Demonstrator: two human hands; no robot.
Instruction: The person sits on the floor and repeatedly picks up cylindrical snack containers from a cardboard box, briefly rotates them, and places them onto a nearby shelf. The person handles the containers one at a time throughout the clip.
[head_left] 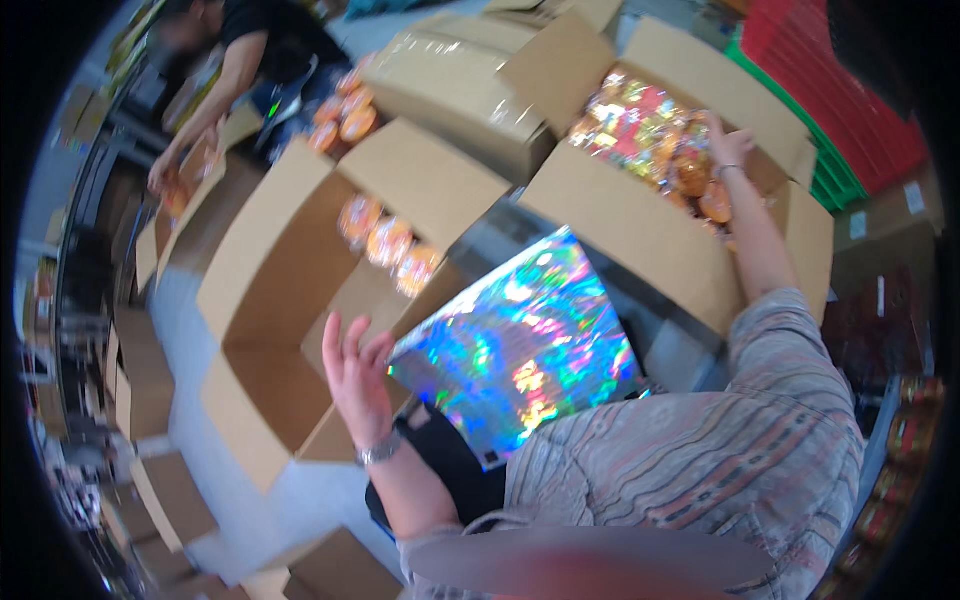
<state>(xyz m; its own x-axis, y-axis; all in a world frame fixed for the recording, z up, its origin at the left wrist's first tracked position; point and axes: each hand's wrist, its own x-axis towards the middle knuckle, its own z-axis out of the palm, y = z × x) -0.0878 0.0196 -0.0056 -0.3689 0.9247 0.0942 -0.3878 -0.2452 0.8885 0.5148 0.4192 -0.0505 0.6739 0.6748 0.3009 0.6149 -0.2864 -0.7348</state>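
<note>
My left hand (358, 390) is raised with its fingers spread and holds nothing. It is over the near right edge of an open cardboard box (262, 290); several round orange packs (388, 243) in clear wrap sit along that box's far side. Out to the right, my right hand (728, 148) reaches into a second open cardboard box (640, 225), fingers apart, beside a wrapped orange pack (692, 175). Red and gold shiny packs (632, 115) fill the rest of that box. Between the boxes, a flat silver rainbow-shiny sheet or bag (525, 345) lies tilted against my clothing.
A co-worker (245, 50) at the far left bends over another open box (205, 200). Orange packs (343, 110) are piled behind the left box. A taped carton (450, 85) stands at the back. Red crates (840, 90) and a green crate (835, 180) stand at the right.
</note>
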